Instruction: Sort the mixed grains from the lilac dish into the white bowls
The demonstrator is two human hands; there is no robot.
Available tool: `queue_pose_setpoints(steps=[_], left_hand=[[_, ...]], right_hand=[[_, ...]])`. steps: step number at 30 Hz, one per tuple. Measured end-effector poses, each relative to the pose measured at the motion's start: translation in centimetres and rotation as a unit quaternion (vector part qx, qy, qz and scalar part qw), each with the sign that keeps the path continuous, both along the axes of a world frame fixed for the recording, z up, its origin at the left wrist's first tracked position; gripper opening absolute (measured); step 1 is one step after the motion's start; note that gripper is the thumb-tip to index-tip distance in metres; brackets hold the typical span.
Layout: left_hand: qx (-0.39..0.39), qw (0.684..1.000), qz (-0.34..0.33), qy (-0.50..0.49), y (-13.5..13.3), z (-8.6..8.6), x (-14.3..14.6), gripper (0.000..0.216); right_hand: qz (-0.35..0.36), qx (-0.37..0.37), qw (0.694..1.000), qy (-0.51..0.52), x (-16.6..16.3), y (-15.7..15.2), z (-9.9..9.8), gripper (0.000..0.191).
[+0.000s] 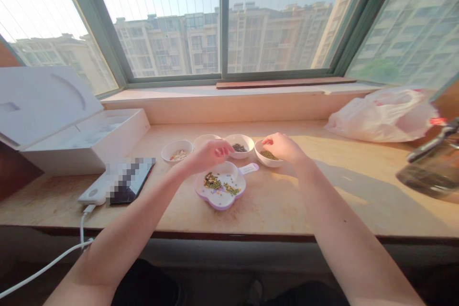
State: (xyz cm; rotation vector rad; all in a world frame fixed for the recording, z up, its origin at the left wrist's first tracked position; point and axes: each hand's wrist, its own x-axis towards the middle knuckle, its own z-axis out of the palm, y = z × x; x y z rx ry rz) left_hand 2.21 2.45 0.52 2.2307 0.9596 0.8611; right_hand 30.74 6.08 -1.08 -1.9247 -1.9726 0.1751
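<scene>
A lilac-rimmed dish with a short handle sits on the window counter, holding green beans and scattered small seeds. Behind it stand several small white bowls: one with pale bits, one mostly hidden by my hand, one with dark seeds, one with olive-green seeds. My left hand hovers above the lilac dish, its fingertips pinched together near the dark-seed bowl. My right hand rests over the olive-seed bowl, fingers curled into a pinch. What either pinch holds is too small to see.
An open white box sits at the left. In front of it lie a phone and a white power bank with a cable running off the edge. A plastic bag and a dark glass jar are at the right.
</scene>
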Motion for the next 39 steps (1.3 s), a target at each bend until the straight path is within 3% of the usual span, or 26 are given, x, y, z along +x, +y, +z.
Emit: queue_pose_setpoints(steps=[4,8,13,17,22,26,39], left_hand=[[-0.027,0.997,-0.008,-0.072,1.8,1.6,0.2,0.026],[-0.107,0.979,-0.012,-0.175,2.1,0.7,-0.6,0.028],[-0.232,0.935,-0.047,-0.265,0.9,0.0,-1.2,0.035],[-0.264,0.909,-0.054,-0.318,0.0,0.4,-0.4,0.044],[-0.265,0.906,-0.045,-0.327,-0.8,0.2,0.9,0.047],[-0.244,0.913,-0.034,-0.325,-1.3,0.4,0.9,0.049],[-0.246,0.923,-0.035,-0.294,-1.0,0.4,0.7,0.046]], right_hand=[[0.017,0.044,0.997,0.062,-0.8,-0.3,0.2,0.022],[0.066,0.062,0.989,0.117,-1.9,-0.2,1.6,0.024],[0.205,0.003,0.967,0.151,-2.8,0.1,4.0,0.023],[0.264,0.011,0.933,0.245,-3.7,-0.7,3.5,0.026],[0.289,0.041,0.909,0.297,-5.7,-3.6,1.5,0.037],[0.316,0.077,0.886,0.331,-6.6,-4.8,1.6,0.035],[0.348,0.156,0.882,0.277,-7.2,-5.1,0.8,0.036]])
